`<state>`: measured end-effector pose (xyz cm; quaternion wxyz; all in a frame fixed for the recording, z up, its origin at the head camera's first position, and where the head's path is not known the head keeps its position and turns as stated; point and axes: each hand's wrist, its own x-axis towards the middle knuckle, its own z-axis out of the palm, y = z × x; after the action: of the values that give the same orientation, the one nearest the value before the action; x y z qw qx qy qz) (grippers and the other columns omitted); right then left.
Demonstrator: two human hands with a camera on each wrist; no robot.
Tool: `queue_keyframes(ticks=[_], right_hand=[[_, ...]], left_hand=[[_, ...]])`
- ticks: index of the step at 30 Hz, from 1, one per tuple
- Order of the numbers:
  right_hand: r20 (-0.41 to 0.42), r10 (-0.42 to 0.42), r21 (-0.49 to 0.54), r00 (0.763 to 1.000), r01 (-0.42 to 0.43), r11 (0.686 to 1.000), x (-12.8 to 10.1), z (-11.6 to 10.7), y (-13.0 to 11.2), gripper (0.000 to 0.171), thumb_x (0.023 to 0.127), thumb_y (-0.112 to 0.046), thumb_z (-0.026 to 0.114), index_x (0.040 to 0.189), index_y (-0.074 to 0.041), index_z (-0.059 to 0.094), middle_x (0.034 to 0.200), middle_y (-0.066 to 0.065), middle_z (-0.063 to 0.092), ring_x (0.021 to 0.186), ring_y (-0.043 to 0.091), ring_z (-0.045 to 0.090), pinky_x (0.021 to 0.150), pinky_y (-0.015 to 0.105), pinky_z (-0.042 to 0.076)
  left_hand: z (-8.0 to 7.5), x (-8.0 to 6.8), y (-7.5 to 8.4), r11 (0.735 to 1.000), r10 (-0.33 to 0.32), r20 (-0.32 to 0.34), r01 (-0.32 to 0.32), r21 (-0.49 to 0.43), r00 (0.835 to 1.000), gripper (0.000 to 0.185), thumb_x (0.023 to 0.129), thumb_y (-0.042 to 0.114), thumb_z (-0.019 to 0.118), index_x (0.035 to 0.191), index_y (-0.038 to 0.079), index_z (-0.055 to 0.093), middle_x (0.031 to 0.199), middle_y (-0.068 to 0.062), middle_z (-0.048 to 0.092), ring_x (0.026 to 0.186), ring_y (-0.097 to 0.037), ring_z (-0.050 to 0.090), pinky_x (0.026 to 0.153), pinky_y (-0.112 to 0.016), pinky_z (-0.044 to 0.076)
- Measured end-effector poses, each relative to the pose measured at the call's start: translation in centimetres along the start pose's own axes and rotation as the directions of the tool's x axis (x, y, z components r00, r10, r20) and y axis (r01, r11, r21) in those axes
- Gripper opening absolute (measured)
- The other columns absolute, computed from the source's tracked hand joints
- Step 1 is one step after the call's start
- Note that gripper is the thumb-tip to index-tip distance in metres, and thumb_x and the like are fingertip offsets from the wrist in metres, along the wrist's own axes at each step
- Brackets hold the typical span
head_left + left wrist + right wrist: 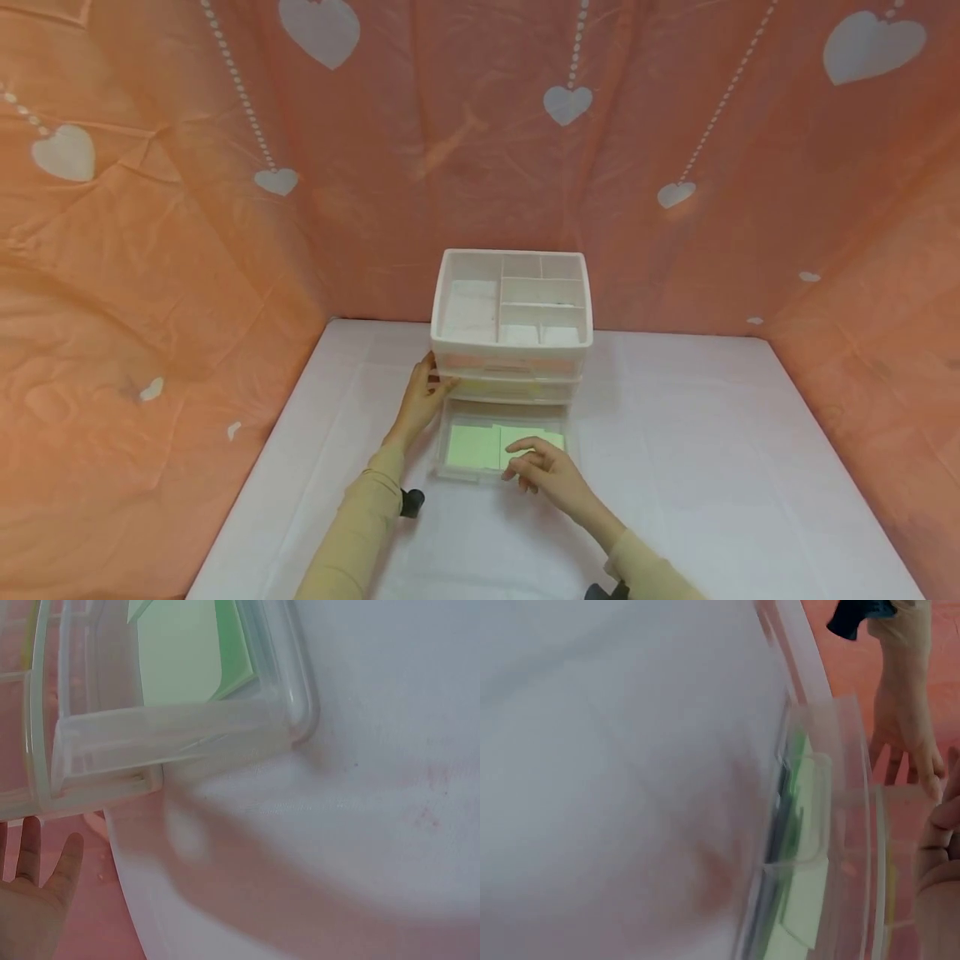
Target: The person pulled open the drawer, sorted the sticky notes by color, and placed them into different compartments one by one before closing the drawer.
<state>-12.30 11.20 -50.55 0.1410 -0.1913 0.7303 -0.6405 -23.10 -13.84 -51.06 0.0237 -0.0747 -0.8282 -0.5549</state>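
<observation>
A white plastic drawer organizer (468,342) stands on the table, its bottom drawer (459,477) pulled out toward me. Pale green paper sheets (474,447) lie inside that drawer, two stacks side by side. My left hand (420,402) rests against the organizer's left side, its fingers extended; the left wrist view shows those fingers (64,870) spread by the wall. Above the drawer's front right part hovers my right hand (551,477), fingers loosely bent with nothing in them. It hides some of the right-hand sheets.
The organizer's top tray (501,312) has several compartments. Two upper drawers (510,388) are pushed in, with something yellowish showing through one. A white cloth covers the table (690,467). Orange curtains with white hearts (495,167) surround the back and sides.
</observation>
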Motion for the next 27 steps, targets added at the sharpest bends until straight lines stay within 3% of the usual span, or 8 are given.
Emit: queue_keyframes(ticks=[4,9,13,17,23,27], right_hand=[[0.069,0.080,-0.004,0.994,-0.080,0.997,-0.5,0.8,0.9,0.037,0.095,-0.023,0.054,0.117,0.007,0.054,0.092,0.021,0.070,0.065,0.004,0.056,0.058,0.019,0.046],[0.155,0.215,-0.037,0.964,-0.211,0.977,-1.1,1.3,2.1,0.039,0.095,-0.030,0.052,0.115,0.003,0.061,0.097,0.020,0.070,0.072,0.008,0.060,0.060,0.021,0.048],[0.203,0.287,-0.065,0.936,-0.279,0.958,-1.5,1.4,3.1,0.051,0.096,-0.032,0.050,0.126,0.008,0.051,0.097,0.018,0.071,0.071,0.010,0.061,0.059,0.022,0.047],[0.225,0.294,-0.051,0.929,-0.290,0.956,-1.6,1.4,4.1,0.065,0.097,-0.032,0.047,0.136,0.016,0.030,0.100,0.018,0.070,0.072,0.010,0.062,0.059,0.022,0.046],[0.224,0.251,0.029,0.942,-0.264,0.964,-1.4,1.6,5.1,0.064,0.099,-0.031,0.042,0.138,0.016,0.023,0.111,0.020,0.066,0.077,0.010,0.062,0.063,0.021,0.048],[0.196,0.259,0.124,0.946,-0.286,0.950,-1.2,1.4,5.3,0.067,0.099,-0.033,0.043,0.142,0.011,0.017,0.117,0.017,0.064,0.081,0.011,0.063,0.067,0.022,0.047]], left_hand=[[0.1,0.1,0.0,1.000,0.014,-0.001,-0.014,0.012,1.000,0.071,0.091,0.035,0.058,0.148,0.013,0.021,0.133,-0.014,0.039,0.115,-0.029,0.046,0.098,-0.046,0.040],[0.1,0.1,-0.1,1.000,0.008,-0.003,-0.008,0.012,1.000,0.071,0.091,0.035,0.059,0.148,0.013,0.022,0.132,-0.014,0.040,0.115,-0.029,0.046,0.098,-0.047,0.041],[0.1,0.1,-0.1,1.000,-0.007,-0.007,0.007,0.005,1.000,0.070,0.091,0.035,0.059,0.147,0.014,0.023,0.132,-0.013,0.040,0.114,-0.029,0.047,0.098,-0.046,0.041],[0.1,0.1,0.0,1.000,-0.005,-0.001,0.005,0.003,1.000,0.069,0.091,0.035,0.058,0.147,0.013,0.023,0.133,-0.013,0.040,0.115,-0.028,0.046,0.099,-0.046,0.040],[0.1,0.1,-0.1,1.000,-0.008,-0.005,0.008,-0.002,1.000,0.070,0.091,0.035,0.059,0.147,0.012,0.024,0.134,-0.013,0.040,0.115,-0.028,0.045,0.099,-0.046,0.040],[0.1,0.3,-0.2,1.000,-0.016,-0.003,0.016,0.000,1.000,0.071,0.091,0.035,0.060,0.147,0.011,0.023,0.134,-0.013,0.039,0.116,-0.028,0.045,0.099,-0.045,0.040]])
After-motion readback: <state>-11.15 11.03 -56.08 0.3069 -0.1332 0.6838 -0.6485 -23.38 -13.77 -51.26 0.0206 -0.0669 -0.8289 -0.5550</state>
